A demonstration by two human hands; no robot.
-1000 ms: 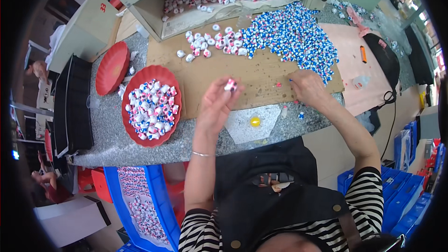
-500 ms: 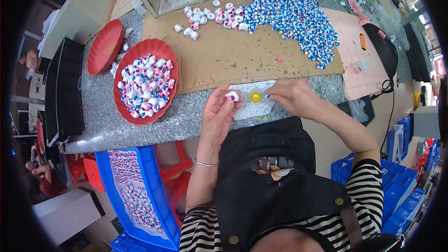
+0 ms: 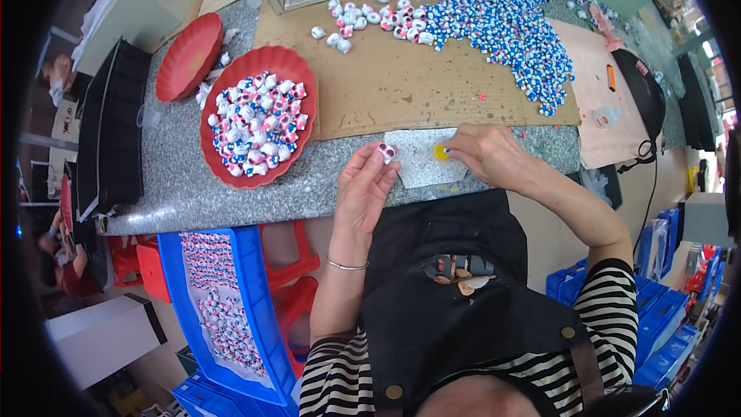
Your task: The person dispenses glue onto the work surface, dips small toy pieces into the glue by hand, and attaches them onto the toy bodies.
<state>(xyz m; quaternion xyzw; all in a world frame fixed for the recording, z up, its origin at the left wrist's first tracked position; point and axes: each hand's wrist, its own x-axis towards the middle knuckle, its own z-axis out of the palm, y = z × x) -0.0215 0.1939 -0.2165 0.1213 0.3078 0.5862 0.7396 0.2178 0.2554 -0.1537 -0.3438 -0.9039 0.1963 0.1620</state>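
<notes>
Figurine (image 3: pixel 387 153) and blue piece (image 3: pixel 447 150) are pinched in separate hands (image 3: pixel 363 188) (image 3: pixel 494 156), red bowl (image 3: pixel 207 127) leftward, blue heap (image 3: pixel 494 27) beyond.

Red stools (image 3: pixel 296 301), 1 orange tool (image 3: pixel 611 78).

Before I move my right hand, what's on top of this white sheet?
On the white sheet I see a yellow round thing, partly covered by your right hand. The hand also covers the sheet's upper right, so anything there is hidden.
</notes>
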